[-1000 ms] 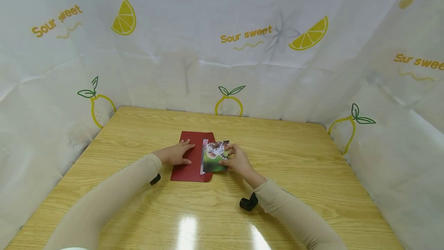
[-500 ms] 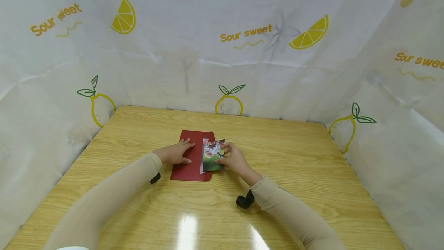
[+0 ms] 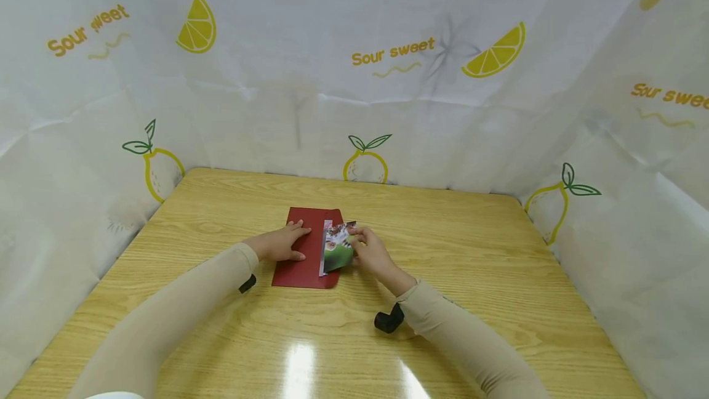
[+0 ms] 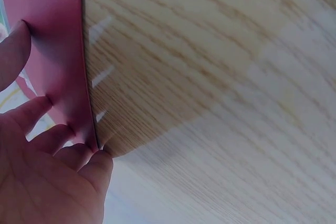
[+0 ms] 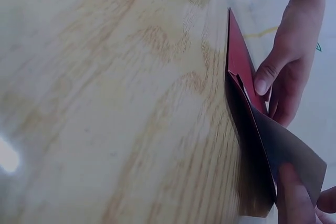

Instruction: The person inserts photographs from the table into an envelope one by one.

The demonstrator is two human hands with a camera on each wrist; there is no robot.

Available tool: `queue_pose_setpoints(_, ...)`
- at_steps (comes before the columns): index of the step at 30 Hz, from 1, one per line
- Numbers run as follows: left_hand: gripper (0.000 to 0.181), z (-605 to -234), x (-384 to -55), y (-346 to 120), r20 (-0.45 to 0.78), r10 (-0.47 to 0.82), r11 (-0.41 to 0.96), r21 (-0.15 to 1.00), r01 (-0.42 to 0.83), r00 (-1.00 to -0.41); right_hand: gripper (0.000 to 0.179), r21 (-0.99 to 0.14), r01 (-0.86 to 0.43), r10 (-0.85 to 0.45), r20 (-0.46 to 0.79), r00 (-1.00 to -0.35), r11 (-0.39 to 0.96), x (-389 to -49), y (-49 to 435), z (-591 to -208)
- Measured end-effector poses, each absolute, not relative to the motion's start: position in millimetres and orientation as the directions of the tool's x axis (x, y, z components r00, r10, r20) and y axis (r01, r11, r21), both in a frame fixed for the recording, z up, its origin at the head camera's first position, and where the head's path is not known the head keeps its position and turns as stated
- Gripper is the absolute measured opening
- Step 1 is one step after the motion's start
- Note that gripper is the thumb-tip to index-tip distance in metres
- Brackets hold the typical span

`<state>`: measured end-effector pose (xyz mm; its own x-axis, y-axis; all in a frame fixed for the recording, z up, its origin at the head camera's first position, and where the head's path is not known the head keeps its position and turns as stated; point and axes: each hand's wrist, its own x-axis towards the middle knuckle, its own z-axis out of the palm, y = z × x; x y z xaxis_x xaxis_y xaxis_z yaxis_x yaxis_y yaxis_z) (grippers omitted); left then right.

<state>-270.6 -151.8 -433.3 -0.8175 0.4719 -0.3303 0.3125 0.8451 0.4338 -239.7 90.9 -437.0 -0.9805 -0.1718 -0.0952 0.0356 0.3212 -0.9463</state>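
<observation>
A red envelope (image 3: 293, 274) lies on the wooden table, its flap side to the right. My left hand (image 3: 281, 245) rests on it with fingers spread; in the left wrist view, the fingertips (image 4: 65, 132) press along the red paper. With my right hand (image 3: 374, 255) I pinch the right edge of a photo card (image 3: 336, 257) showing a tiger cub on green. The card stands tilted, its left edge at the envelope's opening, over a pale strip (image 3: 327, 225) there. In the right wrist view the card's dark side (image 5: 294, 153) rises beside the envelope, which is slightly bowed.
The wooden table (image 3: 471, 251) stretches around the envelope on all sides. White curtains (image 3: 266, 66) with lemon prints stand behind and beside it. A black wrist device (image 3: 389, 320) sits under the right forearm, another (image 3: 247, 283) under the left.
My right hand has shifted left with the photo card, bringing it further over the envelope's opening and tilting it more. The left hand keeps its place on the envelope.
</observation>
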Motion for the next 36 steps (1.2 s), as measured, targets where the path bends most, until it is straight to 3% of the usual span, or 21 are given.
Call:
queue_pose_setpoints(12, 0.071, -432.7, -269.0, -151.5, -0.33, 0.471, 0.844, 0.437, 0.311, -0.818, 0.028, -0.97, 0.159, -0.174, -0.191, -0.966, 0.182, -243.4, 87.9, -446.4)
queue_pose_setpoints(24, 0.071, -431.4, -267.7, -150.4, -0.331, 0.464, 0.849, 0.43, 0.307, -0.821, 0.041, -0.958, 0.166, -0.155, -0.205, -0.966, 0.234, -246.4, 82.3, -448.9)
queue_pose_setpoints(36, 0.071, -432.6, -268.0, -150.6, -0.329, 0.466, 0.848, 0.433, 0.307, -0.821, 0.034, -0.94, 0.149, -0.16, -0.206, -0.965, 0.306, -245.2, 80.3, -448.4)
